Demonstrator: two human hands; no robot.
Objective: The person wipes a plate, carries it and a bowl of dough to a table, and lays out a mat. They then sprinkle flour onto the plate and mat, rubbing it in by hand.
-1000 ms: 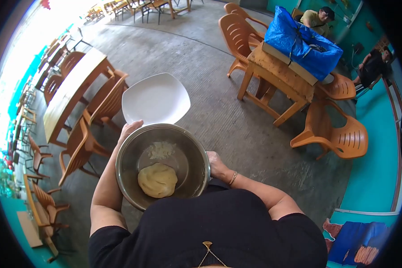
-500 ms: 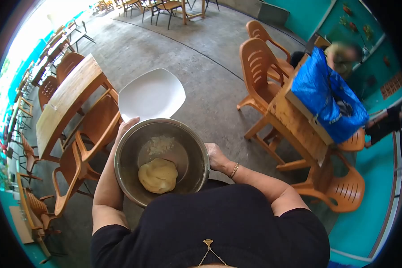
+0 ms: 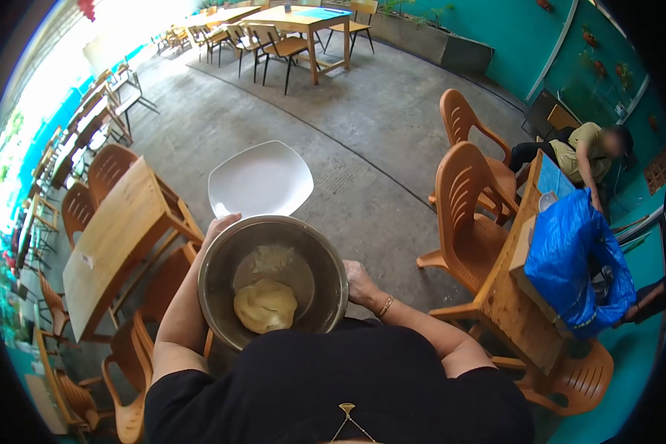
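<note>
A steel bowl [image 3: 322, 285] is held in front of my body, with a smooth ball of pale dough [image 3: 265, 305] in its lower part and loose flour [image 3: 272, 259] beside the dough. My left hand [image 3: 220, 226] is at the bowl's upper left rim and also holds a white square plate [image 3: 260, 179], which sticks out beyond the bowl. Most of its fingers are hidden beneath. My right hand [image 3: 361, 283] grips the bowl's right side, its fingertips hidden behind the rim. The plate has nothing on it.
A wooden table [image 3: 115, 244] with brown chairs stands at left. At right, another wooden table [image 3: 507, 303] bears a blue bag [image 3: 570, 259], beside brown chairs [image 3: 466, 222]. A person [image 3: 588, 152] leans near that bag. Farther off is a table with chairs [image 3: 296, 18].
The view has shifted, so the furniture appears lower and more of the far tables shows. The person by the blue bag is now in fuller view. Both hands keep their hold.
</note>
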